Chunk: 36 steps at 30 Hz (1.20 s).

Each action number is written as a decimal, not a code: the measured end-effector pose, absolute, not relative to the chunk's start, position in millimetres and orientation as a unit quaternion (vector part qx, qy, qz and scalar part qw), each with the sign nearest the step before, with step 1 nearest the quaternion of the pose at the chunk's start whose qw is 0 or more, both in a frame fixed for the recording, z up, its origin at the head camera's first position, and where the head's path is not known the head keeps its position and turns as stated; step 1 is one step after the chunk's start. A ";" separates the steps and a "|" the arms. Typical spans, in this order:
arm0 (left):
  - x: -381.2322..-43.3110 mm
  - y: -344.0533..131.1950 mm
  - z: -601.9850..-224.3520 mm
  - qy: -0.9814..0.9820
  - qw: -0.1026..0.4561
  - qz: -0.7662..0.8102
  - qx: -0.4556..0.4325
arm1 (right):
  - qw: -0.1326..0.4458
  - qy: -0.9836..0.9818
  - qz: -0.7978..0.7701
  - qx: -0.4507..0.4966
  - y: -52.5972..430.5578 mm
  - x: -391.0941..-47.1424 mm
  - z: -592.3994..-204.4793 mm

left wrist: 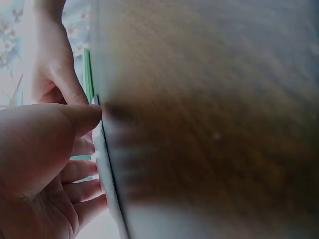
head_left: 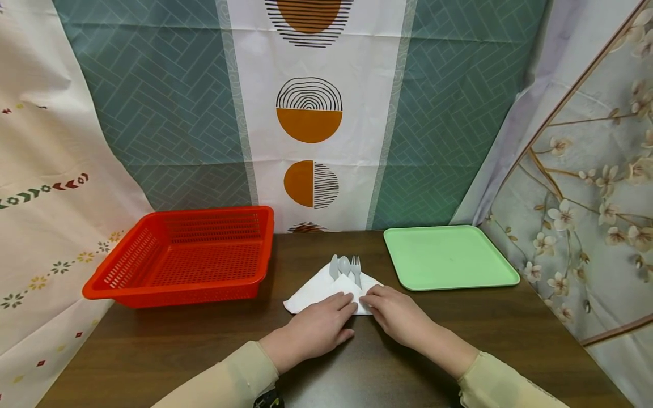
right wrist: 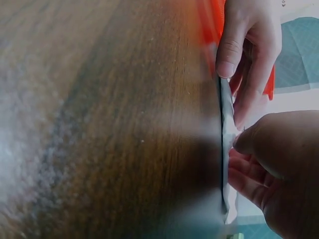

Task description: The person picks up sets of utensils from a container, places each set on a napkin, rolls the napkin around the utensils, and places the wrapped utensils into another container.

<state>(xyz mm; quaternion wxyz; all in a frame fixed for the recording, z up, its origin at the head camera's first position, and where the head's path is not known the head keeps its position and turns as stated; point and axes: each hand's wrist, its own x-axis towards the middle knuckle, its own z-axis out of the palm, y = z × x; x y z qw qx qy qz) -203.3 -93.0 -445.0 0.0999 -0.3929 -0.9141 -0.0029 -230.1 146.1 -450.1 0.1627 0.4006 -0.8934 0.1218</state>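
Note:
A folded white napkin (head_left: 306,296) lies on the dark wooden table, its flap drawn up over the handles of a grey knife (head_left: 334,267), spoon (head_left: 344,264) and fork (head_left: 356,268). Their upper ends stick out at the far side, and the flap hides the rest. With fingers extended, my left hand (head_left: 321,326) rests on the napkin's near left part. My right hand (head_left: 400,315) touches the near right part with its thumb and bent fingertips. Both wrist views show the fingertips low along the napkin, the left thumb (left wrist: 87,117) at its near edge.
A red perforated plastic basket (head_left: 186,289) stands at the table's back left. On the back right lies a light green tray (head_left: 449,258). Patterned cloths (head_left: 183,102) hang behind the table and along both sides.

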 end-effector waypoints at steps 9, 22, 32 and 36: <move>-200.6 -88.9 -439.6 -0.917 0.089 0.008 -0.388 | 0.146 -0.898 0.103 0.402 154.7 -227.5 -450.4; -199.3 -85.2 -439.6 -0.909 0.116 0.037 -0.399 | 0.129 -0.893 -0.021 0.430 172.9 -213.0 -444.7; -197.7 -85.3 -437.8 -0.910 0.113 0.039 -0.398 | 0.112 -0.901 -0.018 0.418 181.0 -205.3 -438.5; -198.9 -84.8 -439.0 -0.910 0.115 0.038 -0.397 | 0.109 -0.902 -0.015 0.418 183.3 -203.2 -437.7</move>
